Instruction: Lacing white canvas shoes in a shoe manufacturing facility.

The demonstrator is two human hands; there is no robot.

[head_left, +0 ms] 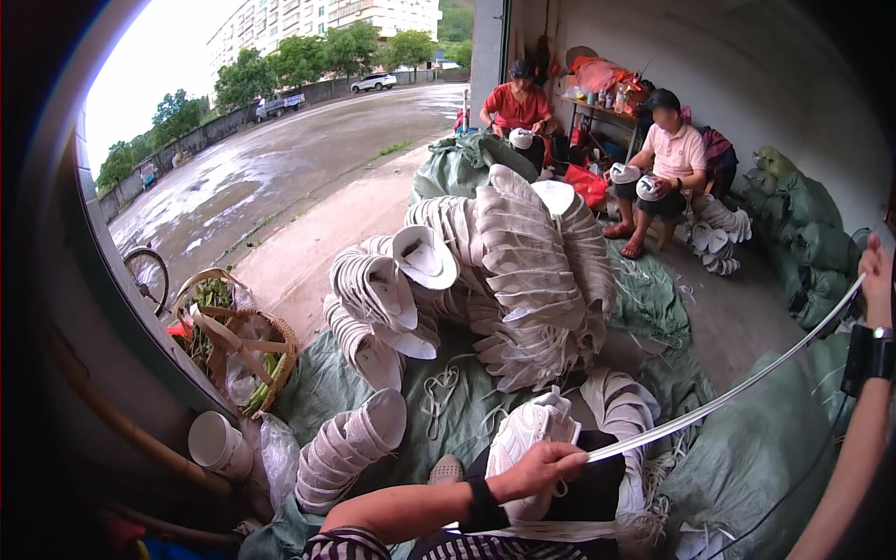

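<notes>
Lacing a white shoe: strip drawn out taut

Pulling of a long white strip (728,397) through a white shoe (523,439) is the step judged to be in hand. The shoe is held on the lap, low centre of the view, w/ its long axis running roughly bottom-left to top-right; the upper end is aimed away from the person, toward the big heap. Whether that end is toe or heel can't be told. The strip is stretched straight from the shoe up and to the right, its long axis a shallow rising diagonal, slightly bowed by the lens.

The left hand (537,469) is closed over the shoe and the near end of the strip, fingers curled, knuckles up. The right hand (875,271) is raised high at the right edge, apparently closed on the far end of the strip; the grip itself is cut off by the frame, so how tight can't be told.

Next move, as judged: the strip would need to be kept taut and the shoe kept steady under the left hand, so slack isn't fed back.

Round about: a heap of stacked white shoe parts (504,271) on green sacking (327,383), a wicker basket (238,350) to the left, two seated people (672,163) handling similar pieces further back, a wet road (280,159) beyond.
</notes>
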